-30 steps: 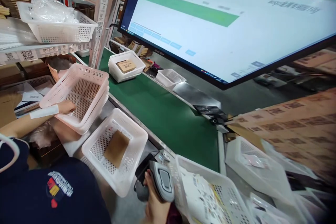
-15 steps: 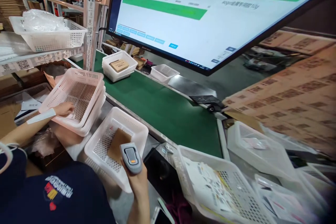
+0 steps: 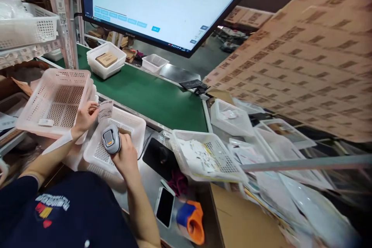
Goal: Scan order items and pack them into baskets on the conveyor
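My left hand (image 3: 85, 118) pinches a printed paper slip (image 3: 106, 109) by its edge, above the far left corner of a white plastic basket (image 3: 136, 124). Wrapped around a grey handheld barcode scanner (image 3: 111, 139), my right hand (image 3: 127, 153) is over the same basket, the scanner's back turned up with an orange light on it. Hand and scanner largely hide the brown piece (image 3: 125, 132) in that basket. To the left, a stack of white baskets (image 3: 35, 93) carries a small white packet (image 3: 45, 123) in its top one.
A green conveyor belt (image 3: 145, 93) bears stacked baskets with a small box (image 3: 106, 59). A monitor (image 3: 139, 11) overhangs it. At right stands a basket of printed sheets (image 3: 197, 157). A phone (image 3: 164, 206), an orange-and-blue roll (image 3: 192, 221) and a black pad (image 3: 159, 157) lie nearby.
My left hand has come out of the left basket and moved right, now with the paper slip in its fingers. The scanner has turned and moved up toward the slip. The view has shifted.
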`<control>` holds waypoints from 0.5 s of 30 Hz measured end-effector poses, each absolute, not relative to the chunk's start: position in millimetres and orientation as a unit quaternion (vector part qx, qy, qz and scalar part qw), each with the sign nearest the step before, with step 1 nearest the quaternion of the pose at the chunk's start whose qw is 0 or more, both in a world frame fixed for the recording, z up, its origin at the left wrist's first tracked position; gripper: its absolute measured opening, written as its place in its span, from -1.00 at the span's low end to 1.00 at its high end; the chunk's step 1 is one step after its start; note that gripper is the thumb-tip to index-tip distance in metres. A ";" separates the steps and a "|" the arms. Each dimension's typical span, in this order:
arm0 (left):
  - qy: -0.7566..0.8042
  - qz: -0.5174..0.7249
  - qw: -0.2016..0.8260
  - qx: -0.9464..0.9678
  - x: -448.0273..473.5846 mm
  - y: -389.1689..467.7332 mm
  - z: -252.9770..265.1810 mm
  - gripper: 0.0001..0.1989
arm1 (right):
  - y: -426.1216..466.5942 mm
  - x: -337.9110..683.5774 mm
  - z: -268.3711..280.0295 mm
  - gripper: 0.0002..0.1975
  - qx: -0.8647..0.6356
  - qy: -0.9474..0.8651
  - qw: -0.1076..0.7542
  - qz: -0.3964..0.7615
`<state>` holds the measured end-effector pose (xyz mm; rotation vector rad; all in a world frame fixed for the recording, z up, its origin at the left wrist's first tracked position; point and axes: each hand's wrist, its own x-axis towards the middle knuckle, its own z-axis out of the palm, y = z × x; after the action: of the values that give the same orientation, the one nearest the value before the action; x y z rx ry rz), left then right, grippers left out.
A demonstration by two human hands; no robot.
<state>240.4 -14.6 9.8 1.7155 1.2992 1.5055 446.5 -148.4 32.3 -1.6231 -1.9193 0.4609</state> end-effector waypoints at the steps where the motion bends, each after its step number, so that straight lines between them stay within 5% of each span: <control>1: 0.476 0.543 0.283 0.632 248.8 -14.3 4.1 -0.73 | -148.4 447.7 31.1 -0.51 -0.613 -0.716 0.285 0.172; 6: 0.486 0.473 0.328 0.658 264.0 -14.3 -20.9 -0.65 | -158.6 467.9 7.8 -0.59 -0.616 -0.706 0.288 0.197; 11: 0.545 0.412 0.174 0.709 193.6 -7.7 -19.0 -0.56 | -174.3 498.7 -34.2 -0.60 -0.626 -0.684 0.287 0.239; 15: 0.689 0.209 0.126 0.682 83.9 1.8 -17.0 -0.65 | -178.6 512.1 -51.1 -0.63 -0.643 -0.652 0.306 0.259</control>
<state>83.9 1.8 -17.0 1.9867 2.0062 0.6074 512.1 -178.6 -51.1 -1.7030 -1.7268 0.6865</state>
